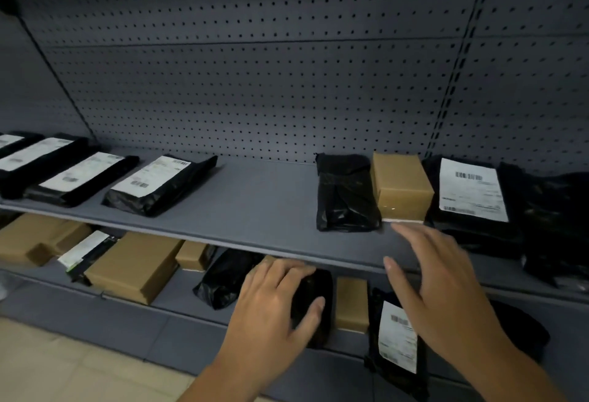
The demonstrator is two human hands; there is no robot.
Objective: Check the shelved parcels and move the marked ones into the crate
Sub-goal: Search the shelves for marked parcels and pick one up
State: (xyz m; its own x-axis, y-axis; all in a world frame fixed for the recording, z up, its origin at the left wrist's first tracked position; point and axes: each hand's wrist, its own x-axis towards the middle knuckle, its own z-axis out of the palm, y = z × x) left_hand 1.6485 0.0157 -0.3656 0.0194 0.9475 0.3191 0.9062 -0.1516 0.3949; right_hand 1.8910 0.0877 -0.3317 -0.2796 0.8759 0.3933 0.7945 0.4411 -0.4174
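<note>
Trouble looks likeliest around the right hand [439,280], which hovers at about four o'clock in the view. Its fingers are straight and spread, holding nothing, with the fingertips just short of the front edge of the upper shelf [255,210]. Just past them, at three o'clock, sits a brown box [401,188]. It touches an unlabelled black parcel [347,193] on its nine o'clock side and lies close beside a labelled black parcel [471,191] on its three o'clock side. Packed this tightly, any one lifted carelessly could drag a neighbour over the edge onto the lower shelf [178,304]. The brown box seems to have its label face down, with only a white strip showing at its front edge, so a mark could be missed unless the box is turned.

The left hand [274,299], at six o'clock, grips a small black parcel [314,303], fingers curled over its top and thumb on its near face. The slick wrap could slip from this one-handed hold while attention is elsewhere. No crate is in view, so the carry would begin blind.
</note>
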